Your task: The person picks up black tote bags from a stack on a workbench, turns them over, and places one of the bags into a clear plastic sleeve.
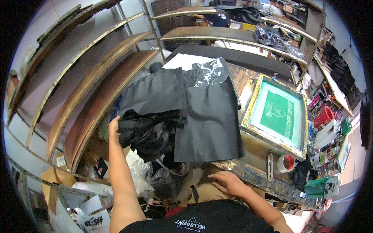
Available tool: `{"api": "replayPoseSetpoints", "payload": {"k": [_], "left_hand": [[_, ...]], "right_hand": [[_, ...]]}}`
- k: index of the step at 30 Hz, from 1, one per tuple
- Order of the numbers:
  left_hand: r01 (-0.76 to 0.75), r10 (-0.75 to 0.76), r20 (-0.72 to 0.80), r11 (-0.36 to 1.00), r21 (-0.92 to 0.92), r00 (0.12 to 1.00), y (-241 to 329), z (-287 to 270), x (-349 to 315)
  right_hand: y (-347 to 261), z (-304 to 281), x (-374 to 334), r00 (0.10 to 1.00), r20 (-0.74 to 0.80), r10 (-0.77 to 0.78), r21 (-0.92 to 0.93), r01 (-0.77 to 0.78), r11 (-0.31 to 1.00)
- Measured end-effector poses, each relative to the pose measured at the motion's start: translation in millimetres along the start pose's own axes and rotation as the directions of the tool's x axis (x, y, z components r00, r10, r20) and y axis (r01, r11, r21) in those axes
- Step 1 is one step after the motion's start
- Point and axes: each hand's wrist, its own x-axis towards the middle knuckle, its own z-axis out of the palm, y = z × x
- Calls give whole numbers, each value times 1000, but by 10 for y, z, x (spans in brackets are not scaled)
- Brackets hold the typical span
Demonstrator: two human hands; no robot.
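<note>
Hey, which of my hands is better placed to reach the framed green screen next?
Probably your right hand: it's nearer the framed green screen and seems to hold nothing. Your left hand is at the left edge of the black sheets, farther off.

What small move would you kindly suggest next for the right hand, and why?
I would probably bring the right hand up to the near edge of the flat black sheet to steady it: that hand appears empty and is close to that edge, while the left hand seems to grip the left side of the bunched black pieces.
</note>
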Motion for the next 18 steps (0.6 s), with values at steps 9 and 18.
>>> {"api": "replayPoseSetpoints", "payload": {"k": [9, 18], "left_hand": [[-61, 289, -144, 597, 800, 946, 308, 287, -354], [-864, 997, 77, -29, 503, 12, 213, 1763, -3226]], "right_hand": [[-18, -24, -12, 994, 66, 85, -24, -84, 996], [106, 10, -138, 973, 96, 209, -19, -208, 978]]}}
